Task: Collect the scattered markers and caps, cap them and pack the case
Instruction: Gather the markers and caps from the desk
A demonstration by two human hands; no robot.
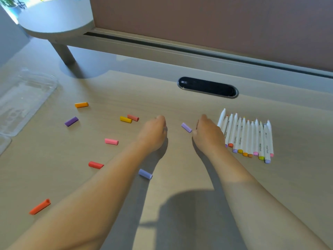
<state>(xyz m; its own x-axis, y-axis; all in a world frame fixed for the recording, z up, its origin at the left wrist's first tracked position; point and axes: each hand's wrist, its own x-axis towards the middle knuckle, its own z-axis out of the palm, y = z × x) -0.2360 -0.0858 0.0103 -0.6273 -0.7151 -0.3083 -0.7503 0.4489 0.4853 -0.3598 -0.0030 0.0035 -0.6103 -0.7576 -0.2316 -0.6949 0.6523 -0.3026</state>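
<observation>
Several white markers (246,136) lie side by side at the right, bare tips pointing away from me. My right hand (207,136) hovers just left of them, fingers curled down, its thumb side touching a lilac cap (186,127); whether it pinches the cap is unclear. My left hand (153,134) hangs loosely curled with nothing visible in it. Loose caps are scattered on the desk: orange (81,105), purple (71,121), yellow (126,119), salmon (133,117), pink (111,141), red (96,165), lavender (145,174), orange-red (40,206). The clear plastic case (27,94) lies open at the far left.
A black oval cable port (207,86) is set into the wooden desk (180,177) beyond my hands. A round raised shelf (54,20) on a leg (63,53) stands at the back left. A brown partition (216,24) closes the far edge.
</observation>
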